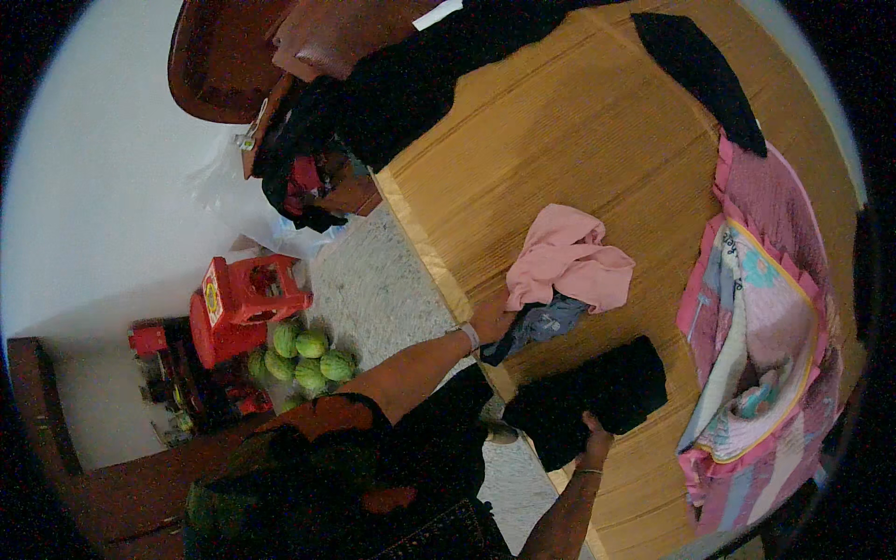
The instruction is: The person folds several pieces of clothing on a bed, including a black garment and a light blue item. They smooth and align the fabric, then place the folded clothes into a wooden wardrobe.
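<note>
My left hand point(494, 319), with a band at its wrist, is at the near edge of a crumpled pink garment point(560, 259) and a dark grey garment point(556, 316) partly under it. Its fingers are blurred and partly hidden, so its grip is unclear. Lower in the view, my right hand point(595, 439) holds the near side of a folded black cloth point(595, 399), thumb on top and the other fingers hidden. The cloth lies on a mat-covered surface point(546, 140), close to its near edge.
A pink patterned quilt point(777, 420) lies bunched at the right. Black cloths point(700, 77) point(413, 84) lie at the top. Beside brown chairs point(217, 63) is a bag of clothes point(308, 182). Red plastic stools point(245, 294) and several green striped round fruits point(311, 346) are on the left floor.
</note>
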### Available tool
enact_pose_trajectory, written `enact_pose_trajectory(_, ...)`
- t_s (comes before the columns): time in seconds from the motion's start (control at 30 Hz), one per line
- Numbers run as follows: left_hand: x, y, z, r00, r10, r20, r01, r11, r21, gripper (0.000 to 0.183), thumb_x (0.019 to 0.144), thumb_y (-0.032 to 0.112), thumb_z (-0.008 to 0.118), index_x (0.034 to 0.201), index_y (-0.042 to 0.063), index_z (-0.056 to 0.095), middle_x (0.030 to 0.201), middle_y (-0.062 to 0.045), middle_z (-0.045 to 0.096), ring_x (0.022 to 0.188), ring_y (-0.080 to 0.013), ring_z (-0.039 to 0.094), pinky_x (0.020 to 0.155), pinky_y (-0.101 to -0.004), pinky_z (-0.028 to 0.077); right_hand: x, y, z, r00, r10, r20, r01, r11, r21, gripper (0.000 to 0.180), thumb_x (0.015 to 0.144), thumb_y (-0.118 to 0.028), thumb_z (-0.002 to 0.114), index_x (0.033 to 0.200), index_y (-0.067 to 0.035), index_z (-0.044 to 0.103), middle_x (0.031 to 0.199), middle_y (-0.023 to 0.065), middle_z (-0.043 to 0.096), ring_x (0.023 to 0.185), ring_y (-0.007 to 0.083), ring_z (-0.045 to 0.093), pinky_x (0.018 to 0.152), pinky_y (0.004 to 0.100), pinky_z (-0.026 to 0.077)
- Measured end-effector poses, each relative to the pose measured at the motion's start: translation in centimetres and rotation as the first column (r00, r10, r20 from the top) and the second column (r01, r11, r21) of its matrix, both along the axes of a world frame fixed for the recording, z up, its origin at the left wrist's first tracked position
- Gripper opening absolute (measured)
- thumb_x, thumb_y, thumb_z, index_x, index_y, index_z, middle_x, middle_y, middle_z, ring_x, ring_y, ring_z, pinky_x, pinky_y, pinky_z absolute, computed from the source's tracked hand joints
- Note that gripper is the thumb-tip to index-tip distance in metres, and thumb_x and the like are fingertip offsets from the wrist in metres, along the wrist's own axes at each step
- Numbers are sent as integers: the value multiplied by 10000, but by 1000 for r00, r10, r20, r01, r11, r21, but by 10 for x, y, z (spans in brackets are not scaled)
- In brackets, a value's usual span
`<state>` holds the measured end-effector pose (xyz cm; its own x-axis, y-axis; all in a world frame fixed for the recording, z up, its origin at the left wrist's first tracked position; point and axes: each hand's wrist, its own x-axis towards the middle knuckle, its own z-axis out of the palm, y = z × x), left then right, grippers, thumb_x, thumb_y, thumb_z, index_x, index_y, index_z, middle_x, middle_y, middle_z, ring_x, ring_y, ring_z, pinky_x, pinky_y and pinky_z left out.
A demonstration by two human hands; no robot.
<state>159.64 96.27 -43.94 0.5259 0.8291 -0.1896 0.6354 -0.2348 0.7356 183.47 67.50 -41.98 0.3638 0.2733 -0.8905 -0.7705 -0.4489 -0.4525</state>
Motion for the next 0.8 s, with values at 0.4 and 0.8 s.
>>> enact_pose_trajectory(0.4, -65, 93, 73, 895, 427, 128, -395, 893, -218, 299, 910, 286, 552, 1054, 27, 587, 953, -97, 636, 882, -226, 593, 815, -392, 486, 21, -32, 80, 995, 13, 104, -9, 999, -36, 466, 620, -64, 725, 1061, 25, 606, 1023, 112, 617, 894, 288, 590, 822, 408, 491)
enact_pose_trajectory(0.8, -36, -30, 133, 988, 26, -151, -147, 440, -886, 376, 778, 91, 611, 1133, -11, 535, 1010, -81, 604, 878, -232, 576, 781, -376, 479, -17, -74, 187, 941, -331, 64, 326, 942, 76, 587, 607, -88, 740, 1158, 5, 562, 1066, 104, 595, 1030, 294, 538, 941, 404, 419)
